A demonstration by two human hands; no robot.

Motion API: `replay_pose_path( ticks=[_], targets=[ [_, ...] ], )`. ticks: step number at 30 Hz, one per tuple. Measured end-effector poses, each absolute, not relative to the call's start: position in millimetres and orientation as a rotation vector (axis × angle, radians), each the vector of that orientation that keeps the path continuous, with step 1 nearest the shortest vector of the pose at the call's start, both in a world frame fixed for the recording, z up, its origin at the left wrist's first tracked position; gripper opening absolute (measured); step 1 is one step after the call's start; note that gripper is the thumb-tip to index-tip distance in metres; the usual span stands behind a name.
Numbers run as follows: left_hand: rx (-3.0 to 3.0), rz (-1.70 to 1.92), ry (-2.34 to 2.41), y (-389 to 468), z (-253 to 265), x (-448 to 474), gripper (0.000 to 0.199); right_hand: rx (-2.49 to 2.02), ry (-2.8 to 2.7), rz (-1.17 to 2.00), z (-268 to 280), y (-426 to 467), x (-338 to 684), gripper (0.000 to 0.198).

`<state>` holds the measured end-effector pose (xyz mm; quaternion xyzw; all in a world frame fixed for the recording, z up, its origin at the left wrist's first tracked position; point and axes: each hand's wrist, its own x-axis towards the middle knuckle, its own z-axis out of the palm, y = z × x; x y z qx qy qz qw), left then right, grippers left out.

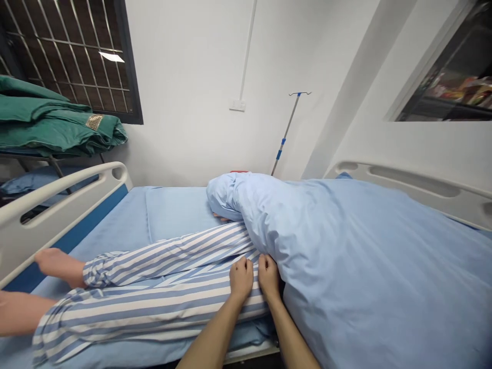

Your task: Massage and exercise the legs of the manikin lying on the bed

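Blue-and-white striped trousers (169, 302) cover the legs of a figure lying on the bed; whether it is a person or a manikin I cannot tell. My left hand (241, 279) is closed, its curled fingers gripping the trouser cloth on the upper thigh. Close beside it, my right hand (268, 279) is also closed on the cloth, by the edge of a light blue quilt (346, 256). The fingertips of both hands are hidden. The quilt covers the figure's upper body. Two bare feet (59, 265) stick out at the left, and fingers of the figure's hand (221, 217) show under the quilt.
The bed has a beige footboard (11, 225) at the left and a beige headboard (411, 177) at the right. Behind it stands a drip pole (288, 125) against the white wall. Folded green cloth (49, 125) lies beneath a barred window (77, 51).
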<state>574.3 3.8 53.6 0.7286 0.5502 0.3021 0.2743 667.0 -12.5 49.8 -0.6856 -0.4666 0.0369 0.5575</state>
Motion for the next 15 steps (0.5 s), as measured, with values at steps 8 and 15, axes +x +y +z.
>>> replay_pose_path(
  ticks=[8, 15],
  targets=[
    [2.132, 0.62, 1.633, 13, 40, 447, 0.031, -1.689, -1.148, 0.055, 51, -15, 666, 0.031],
    [2.136, 0.442, 2.033, 24, 40, 259, 0.027, -1.721, -1.178, 0.068, 54, -17, 664, 0.032]
  ],
)
